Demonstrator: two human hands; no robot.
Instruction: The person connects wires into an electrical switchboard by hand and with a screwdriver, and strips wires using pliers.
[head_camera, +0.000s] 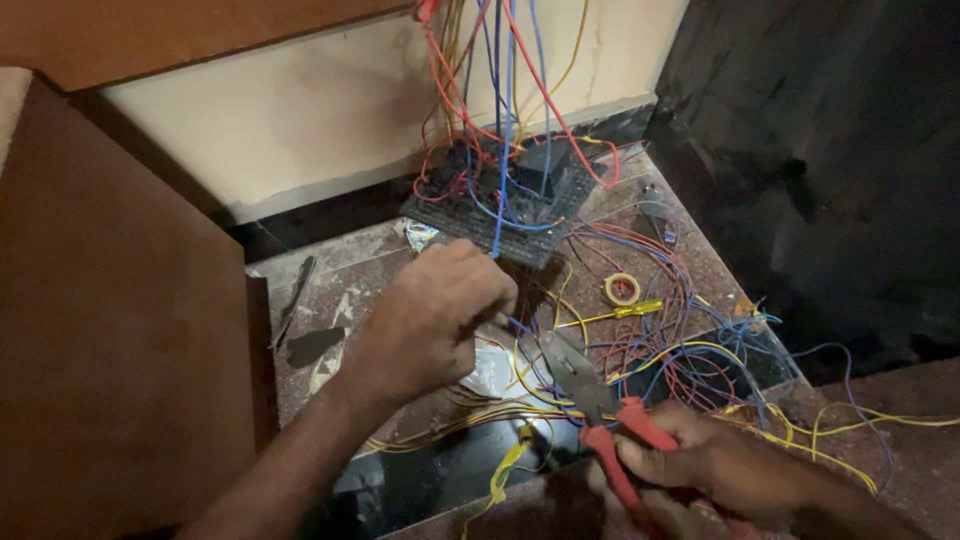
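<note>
My left hand (435, 315) is closed into a loose fist over the stone floor, pinching wires just in front of a dark switchboard panel (500, 205). A blue wire (497, 150) runs down from above to the fingertips. My right hand (715, 465) grips the red handles of a pair of pliers (600, 400). The grey jaws of the pliers point up and left toward the left hand, close to a blue wire. Loose red, blue and yellow wires (680, 350) lie tangled between and beyond both hands.
A roll of yellow tape (622, 289) and a yellow-handled screwdriver (625, 312) lie on the floor right of the panel. A brown wooden board (120, 330) stands at left, a dark wall (820, 150) at right. More wires hang down the cream wall (300, 110).
</note>
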